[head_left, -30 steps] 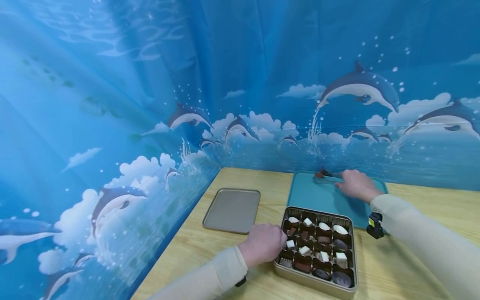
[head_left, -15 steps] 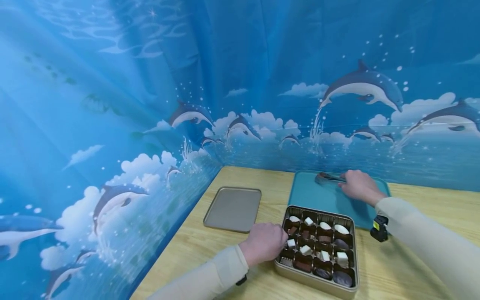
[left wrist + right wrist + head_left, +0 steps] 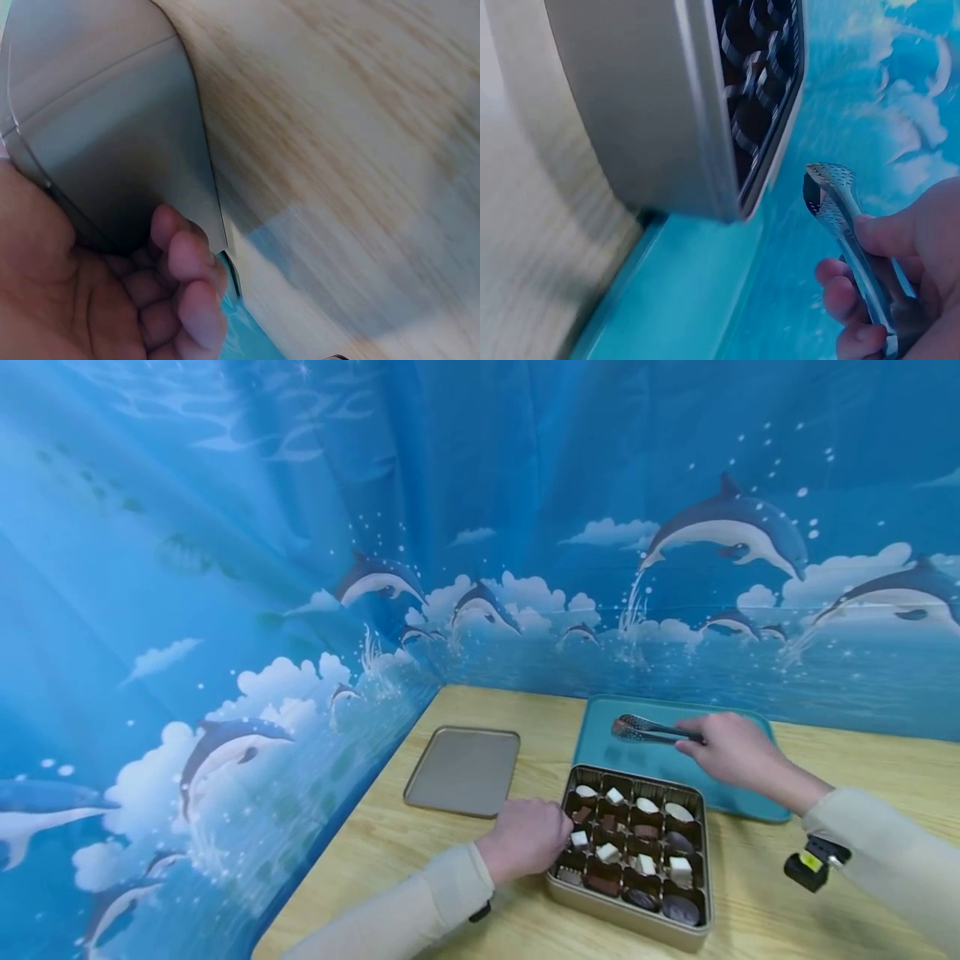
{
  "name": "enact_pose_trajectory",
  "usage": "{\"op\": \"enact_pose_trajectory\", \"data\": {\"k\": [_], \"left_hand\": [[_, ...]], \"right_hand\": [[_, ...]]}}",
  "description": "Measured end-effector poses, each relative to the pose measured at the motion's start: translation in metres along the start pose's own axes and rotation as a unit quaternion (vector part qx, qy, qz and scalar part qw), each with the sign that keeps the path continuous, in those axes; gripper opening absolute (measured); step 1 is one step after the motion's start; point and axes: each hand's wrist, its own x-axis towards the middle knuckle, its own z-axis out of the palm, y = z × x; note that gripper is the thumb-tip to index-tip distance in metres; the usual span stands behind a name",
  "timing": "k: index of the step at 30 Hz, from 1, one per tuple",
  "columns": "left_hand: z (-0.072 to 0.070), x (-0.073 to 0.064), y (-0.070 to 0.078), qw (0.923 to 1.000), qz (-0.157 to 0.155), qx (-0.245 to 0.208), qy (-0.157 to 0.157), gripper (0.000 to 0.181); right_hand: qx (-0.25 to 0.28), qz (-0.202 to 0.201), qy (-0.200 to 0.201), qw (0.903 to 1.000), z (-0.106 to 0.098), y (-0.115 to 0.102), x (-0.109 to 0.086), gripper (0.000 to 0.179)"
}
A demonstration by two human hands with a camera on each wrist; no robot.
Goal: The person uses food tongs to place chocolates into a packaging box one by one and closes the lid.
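In the head view my right hand (image 3: 738, 747) grips metal tongs (image 3: 660, 731) above the teal tray (image 3: 675, 706). A brown chocolate (image 3: 621, 727) sits between the perforated ends of the tongs. My thumb presses one arm of the tongs, with the fingers curled on the other side, in the right wrist view. My left hand (image 3: 528, 837) holds the left rim of a square tin (image 3: 626, 906); the left wrist view has its curled fingers against the tin's side wall (image 3: 142, 112). White and dark chocolates (image 3: 606, 852) lie in the tin's divided insert.
A flat metal lid (image 3: 465, 770) lies left of the tin on the wooden table (image 3: 420, 843). The tray reaches behind the tin to the right. A blue dolphin-print curtain (image 3: 510, 510) hangs along the table's back and left edges.
The tongs have come together around the chocolate and lifted off the tray. My right hand has moved them a little nearer. My left hand has kept its place at the tin.
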Motion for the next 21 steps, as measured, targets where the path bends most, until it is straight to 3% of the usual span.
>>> {"op": "enact_pose_trajectory", "data": {"k": [5, 10, 17, 21], "left_hand": [[0.001, 0.001, -0.003, 0.9996, 0.008, -0.027, 0.001, 0.029], [-0.001, 0.001, -0.007, 0.9987, 0.029, -0.034, 0.023, 0.031], [-0.003, 0.002, -0.011, 0.9961, 0.038, -0.075, 0.026, 0.033], [-0.003, 0.003, -0.013, 0.9962, 0.055, -0.062, 0.025, 0.029]], "right_hand": [[0.002, -0.030, 0.005, 0.9995, -0.010, -0.019, -0.027, 0.038], [0.002, -0.067, 0.017, 0.9976, -0.014, -0.033, -0.053, 0.034], [0.021, -0.086, 0.003, 0.9960, -0.006, -0.053, -0.085, 0.034], [0.033, -0.092, -0.013, 0.9951, 0.003, -0.063, -0.097, 0.035]]}}
